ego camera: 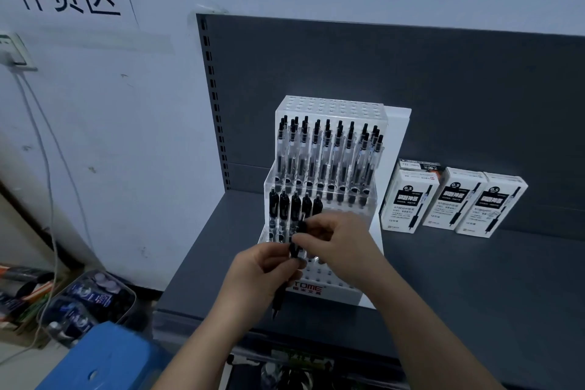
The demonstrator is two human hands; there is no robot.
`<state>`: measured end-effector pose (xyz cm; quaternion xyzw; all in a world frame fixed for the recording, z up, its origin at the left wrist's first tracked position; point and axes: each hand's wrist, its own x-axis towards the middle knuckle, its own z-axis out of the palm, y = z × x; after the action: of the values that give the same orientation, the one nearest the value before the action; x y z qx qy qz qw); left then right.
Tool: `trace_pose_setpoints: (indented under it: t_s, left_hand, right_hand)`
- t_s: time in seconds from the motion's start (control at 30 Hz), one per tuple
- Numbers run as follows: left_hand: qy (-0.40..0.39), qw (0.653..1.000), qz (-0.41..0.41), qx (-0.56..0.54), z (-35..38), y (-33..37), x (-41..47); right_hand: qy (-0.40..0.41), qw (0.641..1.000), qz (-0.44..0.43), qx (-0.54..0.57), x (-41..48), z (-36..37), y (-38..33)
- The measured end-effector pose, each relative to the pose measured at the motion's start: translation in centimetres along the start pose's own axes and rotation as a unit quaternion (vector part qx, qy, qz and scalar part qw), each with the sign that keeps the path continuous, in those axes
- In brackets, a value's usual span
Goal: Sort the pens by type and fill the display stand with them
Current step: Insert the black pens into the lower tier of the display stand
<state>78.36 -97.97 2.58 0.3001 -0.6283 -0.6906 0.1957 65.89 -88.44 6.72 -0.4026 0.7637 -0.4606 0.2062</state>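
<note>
A stepped clear acrylic display stand (329, 104) sits on the grey shelf. Its upper tier holds several clear-barrelled pens (329, 149) standing upright. The tier below carries several black pens (294, 206) on its left side. My left hand (259, 272) grips a bundle of black pens (279, 298) with their tips pointing down. My right hand (335, 244) pinches the top of one black pen (300, 228) from that bundle, just in front of the stand's lower tiers. The front rows of holes are partly hidden by my hands.
Three white pen boxes (452, 199) stand to the right of the stand against the dark back panel (380, 66). A blue stool (104, 358) and a bin of bottles (91, 298) lie lower left. A cable (47, 174) hangs down the wall.
</note>
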Motion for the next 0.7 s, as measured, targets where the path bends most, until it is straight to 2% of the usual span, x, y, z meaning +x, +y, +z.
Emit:
trace_pose_setpoints:
  t_s: [0.07, 0.13, 0.2, 0.27, 0.3, 0.37, 0.5, 0.7]
  left_hand:
    - [0.002, 0.996, 0.034, 0.077, 0.3, -0.1, 0.3]
    - [0.028, 0.974, 0.100, 0.202, 0.0, 0.0, 0.3]
    - [0.059, 0.924, 0.181, 0.331, -0.6, 0.1, 0.3]
    - [0.087, 0.851, 0.256, 0.451, -1.4, 0.1, 0.6]
    - [0.092, 0.817, 0.282, 0.495, -1.8, 0.0, 0.9]
    - [0.109, 0.774, 0.306, 0.543, -2.3, 0.1, 1.4]
    - [0.131, 0.743, 0.321, 0.572, -2.4, 0.3, 1.7]
    - [0.138, 0.743, 0.321, 0.571, -2.7, 0.0, 1.8]
  right_hand:
    - [-0.003, 1.000, 0.003, 0.026, -0.3, -0.6, -0.1]
    - [0.029, 0.999, -0.010, 0.025, -0.6, -1.8, -0.1]
    - [0.097, 0.995, -0.032, 0.011, -0.7, -3.3, 0.0]
    - [0.172, 0.983, -0.057, -0.004, -0.7, -4.4, 0.0]
    - [0.202, 0.977, -0.072, -0.013, -0.7, -4.8, 0.1]
    - [0.236, 0.966, -0.095, -0.043, -0.6, -4.9, 0.1]
    - [0.222, 0.959, -0.111, -0.137, -0.1, -3.8, 0.5]
    - [0.252, 0.941, -0.155, -0.166, 0.2, -3.9, -0.2]
